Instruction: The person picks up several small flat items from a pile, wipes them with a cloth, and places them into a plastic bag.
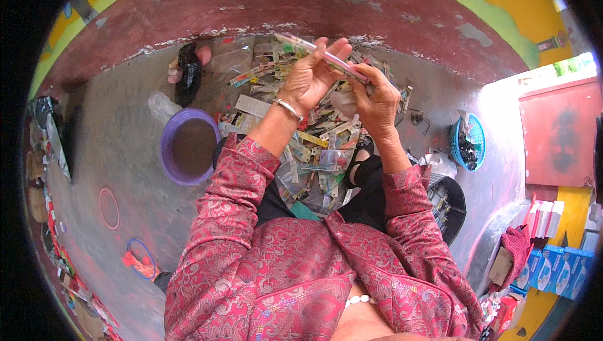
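Observation:
A long, thin pink-and-white packet (336,62) slants across both hands, its far end pointing up and left. My left hand (308,80), with a pale bangle on its wrist, is turned palm up and holds the packet between thumb and partly stretched fingers. Pinched at the packet's near right end is my right hand (379,99), fingers curled. Something clear, perhaps plastic, shows beside the right palm. Under both hands, a heap of slim printed packets (314,143) covers the floor between my legs.
A purple basin (164,152) stands left of the heap, near a black plastic bag (188,74). To the right are a blue basket (482,143) with dark items and a black tub (461,212) holding slim packets. Blue boxes (556,272) stand far right. A maroon wall (301,5) rises ahead.

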Tool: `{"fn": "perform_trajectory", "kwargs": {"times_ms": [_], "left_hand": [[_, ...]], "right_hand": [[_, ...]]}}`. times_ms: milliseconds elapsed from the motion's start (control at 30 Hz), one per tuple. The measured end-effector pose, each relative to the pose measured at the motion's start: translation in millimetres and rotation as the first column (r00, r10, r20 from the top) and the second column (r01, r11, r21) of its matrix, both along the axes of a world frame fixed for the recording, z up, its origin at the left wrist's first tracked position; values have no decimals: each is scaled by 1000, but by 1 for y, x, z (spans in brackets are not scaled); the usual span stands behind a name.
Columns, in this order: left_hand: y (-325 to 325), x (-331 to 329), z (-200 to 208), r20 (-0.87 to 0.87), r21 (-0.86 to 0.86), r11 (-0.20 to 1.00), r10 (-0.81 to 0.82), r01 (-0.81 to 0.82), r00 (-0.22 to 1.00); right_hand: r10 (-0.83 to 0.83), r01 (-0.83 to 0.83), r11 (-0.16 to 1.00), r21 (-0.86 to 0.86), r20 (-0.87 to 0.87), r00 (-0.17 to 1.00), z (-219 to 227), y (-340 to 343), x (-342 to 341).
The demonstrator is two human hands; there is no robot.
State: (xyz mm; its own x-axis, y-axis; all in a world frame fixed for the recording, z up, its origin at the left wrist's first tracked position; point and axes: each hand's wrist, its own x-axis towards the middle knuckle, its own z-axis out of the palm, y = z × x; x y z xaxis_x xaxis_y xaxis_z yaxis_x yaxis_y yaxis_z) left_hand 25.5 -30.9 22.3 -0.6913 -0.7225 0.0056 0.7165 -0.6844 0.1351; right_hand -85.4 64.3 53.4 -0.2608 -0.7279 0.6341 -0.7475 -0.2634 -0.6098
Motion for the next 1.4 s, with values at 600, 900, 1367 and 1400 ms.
{"fn": "perform_trajectory", "kwargs": {"times_ms": [600,900,1367,1400], "left_hand": [[-2,7,8,250,-250,965,142,-78,958],[-5,-1,5,285,-219,974,5,60,958],[0,-16,-15,486,-95,993,-15,70,874],[1,-8,-11,461,-94,994,-11,61,887]], "right_hand": [[5,-456,798,394,752,659,-3,1,-23],[-73,10,967,255,241,968,-3,-4,-26],[-252,215,966,-141,-343,905,-11,-21,-15],[-207,168,977,-129,-400,893,-11,-18,-17]]}}
